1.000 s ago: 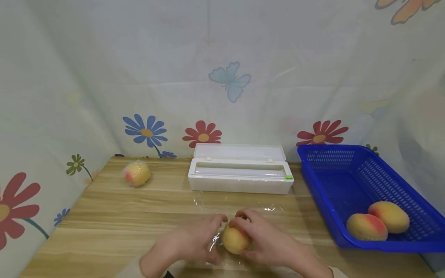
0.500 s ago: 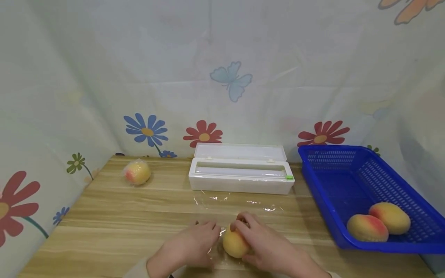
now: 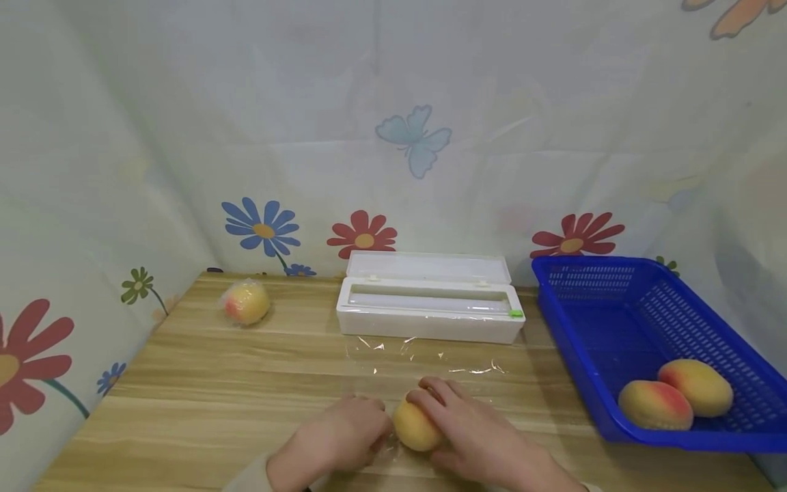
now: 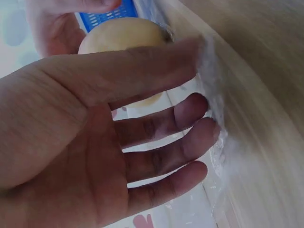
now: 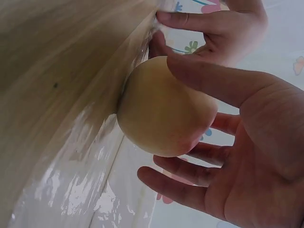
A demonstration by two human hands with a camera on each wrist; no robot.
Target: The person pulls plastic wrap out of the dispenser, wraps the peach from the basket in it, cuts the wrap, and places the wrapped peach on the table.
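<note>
A yellow peach (image 3: 415,426) with a pink blush sits on a sheet of clear plastic wrap (image 5: 71,185) spread over the wooden table. My right hand (image 3: 470,430) holds this peach from the right, thumb on the near side and fingers around the far side. To the left of the peach, my left hand (image 3: 344,432) is down at the film. In the left wrist view, its thumb and fingertips meet the raised, crinkled edge of the wrap, the thumb covering the forefinger. The peach (image 4: 121,35) appears just behind that thumb.
A white wrap dispenser (image 3: 430,324) stands behind the hands with its lid up. Another peach (image 3: 247,303), covered in film, lies at the back left. On the right, a blue basket (image 3: 581,369) holds two peaches (image 3: 655,404). A flowered curtain (image 3: 295,123) surrounds the table.
My left hand's fingers have drawn together at the film beside the peach, a little away from it. My right hand keeps its hold on the peach. The head view has shifted slightly.
</note>
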